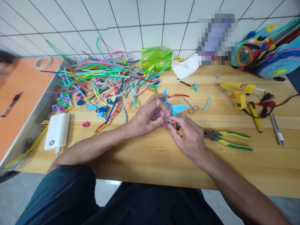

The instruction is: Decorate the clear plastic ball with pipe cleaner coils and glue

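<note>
Between my hands, above the wooden table, is a small pipe-cleaner figure with pointed light-blue fins (178, 109) and a round pink-and-white part (161, 113). My left hand (150, 115) is closed around the figure from the left, covering much of its body. At the pink part, my right hand (186, 132) has thumb and forefinger pinched at the edge, close to the left fingertips. What the right fingers pinch looks like a bit of pale pipe cleaner, partly hidden. Just beyond the figure lie small scissors (191, 106) and a red pipe-cleaner piece (178, 95).
A heap of coloured pipe cleaners (100, 78) spreads at the left back, beside a white power bank (57, 131). Green-and-yellow pliers (228, 137), a yellow glue gun (240, 93), and a cutter (277, 129) lie right. Behind stands a green tissue pack (156, 58).
</note>
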The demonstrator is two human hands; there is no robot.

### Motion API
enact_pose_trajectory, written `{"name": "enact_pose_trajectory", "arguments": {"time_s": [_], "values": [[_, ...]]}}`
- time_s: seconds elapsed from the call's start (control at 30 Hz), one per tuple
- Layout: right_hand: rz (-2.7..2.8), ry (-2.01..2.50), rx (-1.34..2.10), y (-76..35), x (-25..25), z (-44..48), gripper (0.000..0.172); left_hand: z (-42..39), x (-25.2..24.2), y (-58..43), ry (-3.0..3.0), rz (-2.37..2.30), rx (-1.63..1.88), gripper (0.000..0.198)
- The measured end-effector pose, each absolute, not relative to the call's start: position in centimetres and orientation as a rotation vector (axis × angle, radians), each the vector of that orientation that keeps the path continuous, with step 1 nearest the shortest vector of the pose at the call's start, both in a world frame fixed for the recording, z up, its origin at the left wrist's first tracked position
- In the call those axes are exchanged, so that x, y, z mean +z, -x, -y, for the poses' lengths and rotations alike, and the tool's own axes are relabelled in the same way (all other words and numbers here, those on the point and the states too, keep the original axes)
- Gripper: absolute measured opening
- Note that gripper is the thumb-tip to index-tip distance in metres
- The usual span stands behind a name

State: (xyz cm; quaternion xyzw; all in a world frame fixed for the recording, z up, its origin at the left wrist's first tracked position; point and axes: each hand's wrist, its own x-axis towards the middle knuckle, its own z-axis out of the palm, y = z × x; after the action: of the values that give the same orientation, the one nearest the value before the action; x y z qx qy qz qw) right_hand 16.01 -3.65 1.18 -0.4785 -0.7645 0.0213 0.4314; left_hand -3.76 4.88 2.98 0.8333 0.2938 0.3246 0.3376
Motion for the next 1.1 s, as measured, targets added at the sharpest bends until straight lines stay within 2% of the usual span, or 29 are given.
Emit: {"name": "enact_pose_trajectory", "arguments": {"time_s": [0.43, 0.7, 0.93, 1.03, 1.1], "values": [[2.03, 1.199, -0.207, -16.18, 0.77, 3.79, 0.019, -4.85, 2.6, 3.62, -2.18, -0.657, 0.947, 0.022], [2.026, 1.185, -0.224, -16.2, 0.65, 3.77, 0.02, -4.67, 2.78, 3.74, -2.166, -0.655, 0.937, 0.017], [2.042, 1.163, -0.293, -16.06, 0.83, 3.76, 0.019, -4.93, 2.87, 4.07, -2.121, -0.665, 0.872, 0.022], [2.058, 1.167, -0.32, -15.97, 0.85, 3.79, 0.019, -5.09, 2.58, 4.26, -2.117, -0.707, 0.842, 0.034], [2.061, 1.174, -0.33, -15.93, 0.83, 3.82, 0.02, -5.29, 2.49, 4.49, -2.078, -0.791, 0.794, 0.055]]}}
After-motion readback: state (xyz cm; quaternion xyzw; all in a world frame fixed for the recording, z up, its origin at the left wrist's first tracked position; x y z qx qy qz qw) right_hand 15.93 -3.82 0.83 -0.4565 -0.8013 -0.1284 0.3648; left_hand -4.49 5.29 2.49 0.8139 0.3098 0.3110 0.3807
